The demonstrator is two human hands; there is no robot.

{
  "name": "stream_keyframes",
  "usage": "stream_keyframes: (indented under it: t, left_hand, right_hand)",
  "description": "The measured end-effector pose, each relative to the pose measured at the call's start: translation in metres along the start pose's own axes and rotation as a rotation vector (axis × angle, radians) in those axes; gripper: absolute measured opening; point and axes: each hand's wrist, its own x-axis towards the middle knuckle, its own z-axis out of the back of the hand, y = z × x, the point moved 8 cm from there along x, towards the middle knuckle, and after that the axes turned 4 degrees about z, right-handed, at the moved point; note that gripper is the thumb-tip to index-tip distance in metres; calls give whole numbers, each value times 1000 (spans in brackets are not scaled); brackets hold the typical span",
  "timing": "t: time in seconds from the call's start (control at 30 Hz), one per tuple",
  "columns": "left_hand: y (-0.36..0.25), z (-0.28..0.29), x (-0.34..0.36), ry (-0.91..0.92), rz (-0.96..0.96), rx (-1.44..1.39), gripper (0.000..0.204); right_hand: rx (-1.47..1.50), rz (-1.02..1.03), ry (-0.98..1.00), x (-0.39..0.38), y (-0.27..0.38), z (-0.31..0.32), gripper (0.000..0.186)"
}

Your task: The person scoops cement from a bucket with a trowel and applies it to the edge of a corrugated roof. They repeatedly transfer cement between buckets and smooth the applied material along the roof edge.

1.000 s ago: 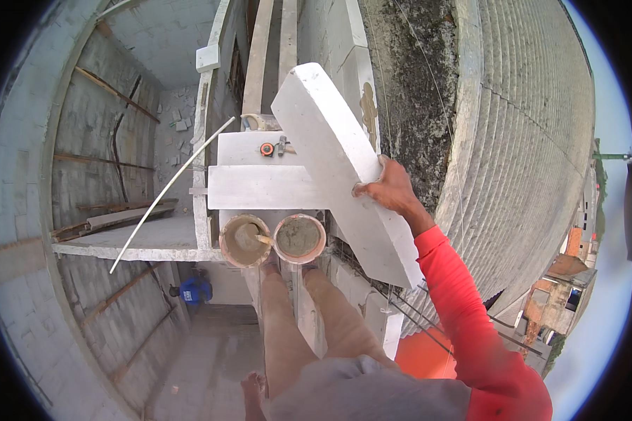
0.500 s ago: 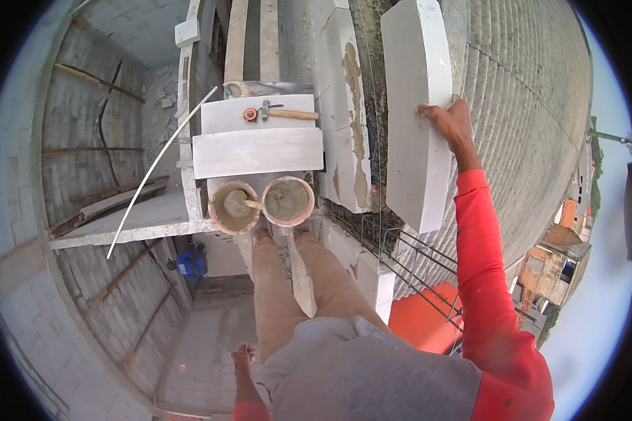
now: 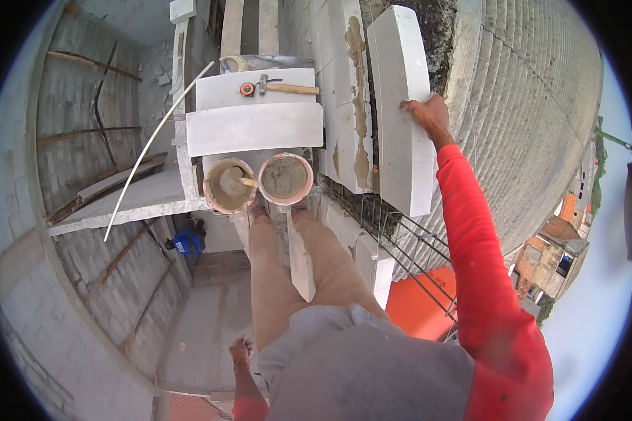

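My right hand (image 3: pixel 430 119) grips the upper edge of a long white concrete block (image 3: pixel 398 116), with the thumb on its near-left face. The fingers on the far side are hidden. This block stands on edge along the outer side of the wall, just right of a row of white blocks (image 3: pixel 340 133) with a streak of mortar (image 3: pixel 359 91) on top. My left hand (image 3: pixel 241 349) hangs low by my left leg, fingers curled, with nothing visible in it.
Two mortar buckets (image 3: pixel 229 185) (image 3: pixel 286 175) stand at my feet, one with a wooden-handled tool. Beyond lie white slabs (image 3: pixel 255 129), a hammer (image 3: pixel 288 88), a tape measure (image 3: pixel 247 89) and a handsaw (image 3: pixel 260 63). Rebar (image 3: pixel 418 263) and a corrugated roof (image 3: pixel 534 133) flank the right; a person in blue (image 3: pixel 188 242) is below.
The held block and my right hand have shifted left, narrowing the gap to the wall row. My view has tilted slightly, so the surroundings sit higher. My left hand stays low.
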Motion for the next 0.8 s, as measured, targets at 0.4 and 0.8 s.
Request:
stream_keyframes:
  t: [0.4, 0.8]
  left_hand:
    - [-10, 12, -16, -37, -15, 92, 26]
    - [-7, 19, -17, -60, -16, 148, 24]
  right_hand:
    - [80, -39, 2, -5, -37, -77, 84]
    - [6, -29, 30, -8, -25, -100, 83]
